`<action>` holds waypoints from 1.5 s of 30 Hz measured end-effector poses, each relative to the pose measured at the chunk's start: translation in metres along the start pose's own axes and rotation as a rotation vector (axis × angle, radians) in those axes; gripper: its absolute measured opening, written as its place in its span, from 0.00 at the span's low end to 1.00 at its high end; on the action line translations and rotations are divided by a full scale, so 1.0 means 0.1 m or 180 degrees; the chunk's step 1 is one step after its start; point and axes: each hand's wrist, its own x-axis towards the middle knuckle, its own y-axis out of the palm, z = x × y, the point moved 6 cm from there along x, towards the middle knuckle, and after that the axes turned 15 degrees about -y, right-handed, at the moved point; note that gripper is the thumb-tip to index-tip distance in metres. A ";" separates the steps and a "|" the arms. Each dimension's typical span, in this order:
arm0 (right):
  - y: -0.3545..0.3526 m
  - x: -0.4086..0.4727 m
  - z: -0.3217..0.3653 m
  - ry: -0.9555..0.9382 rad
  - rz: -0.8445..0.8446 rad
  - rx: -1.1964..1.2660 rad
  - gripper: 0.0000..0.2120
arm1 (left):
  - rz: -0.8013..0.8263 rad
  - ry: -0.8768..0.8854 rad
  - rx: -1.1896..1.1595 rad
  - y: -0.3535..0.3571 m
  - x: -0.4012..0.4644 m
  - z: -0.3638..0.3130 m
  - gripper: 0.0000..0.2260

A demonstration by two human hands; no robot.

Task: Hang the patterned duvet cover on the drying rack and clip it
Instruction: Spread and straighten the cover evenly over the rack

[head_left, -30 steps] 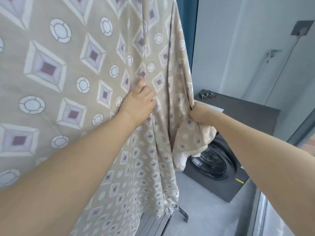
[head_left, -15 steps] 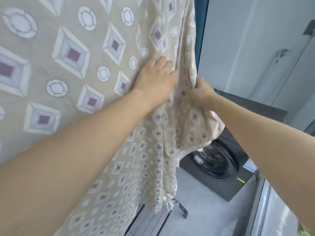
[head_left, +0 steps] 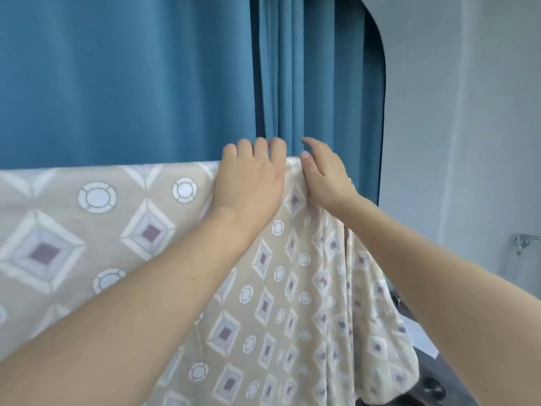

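— Along the top edge, what do you see?
— I see the patterned duvet cover (head_left: 140, 230) draped over it, hanging down. My left hand (head_left: 248, 183) curls its fingers over the fold near the right end.
— And the other?
— My right hand (head_left: 325, 177) pinches the cloth just beside it. Blue curtain (head_left: 117, 77) behind.

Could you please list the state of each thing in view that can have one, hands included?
duvet cover: draped over a top edge, hanging down, bunched in folds at its right end; no clip visible.
left hand: fingers curled over the cover's top edge, gripping it.
right hand: on the cover's right end, thumb against the fabric, fingers loosely extended.
blue curtain: drawn, hanging behind the cover.
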 end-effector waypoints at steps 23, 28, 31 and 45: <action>-0.09 -0.05 0.19 -0.0110 -0.0754 -0.0065 0.14 | 0.0448 -0.0134 -0.0979 0.10 -0.46 0.01 0.13; 0.12 0.41 0.64 -0.0540 0.0276 0.0090 0.18 | 0.0999 0.0007 -0.1000 -0.06 -0.37 0.21 0.04; 0.34 0.51 0.90 -0.0680 0.0672 0.0053 0.27 | 0.0599 -0.0057 -0.0937 -0.42 -0.36 0.51 0.06; 0.77 0.44 2.43 -0.1192 0.1479 0.0373 0.30 | -0.0109 -0.1127 0.0159 -1.06 -0.93 2.39 0.10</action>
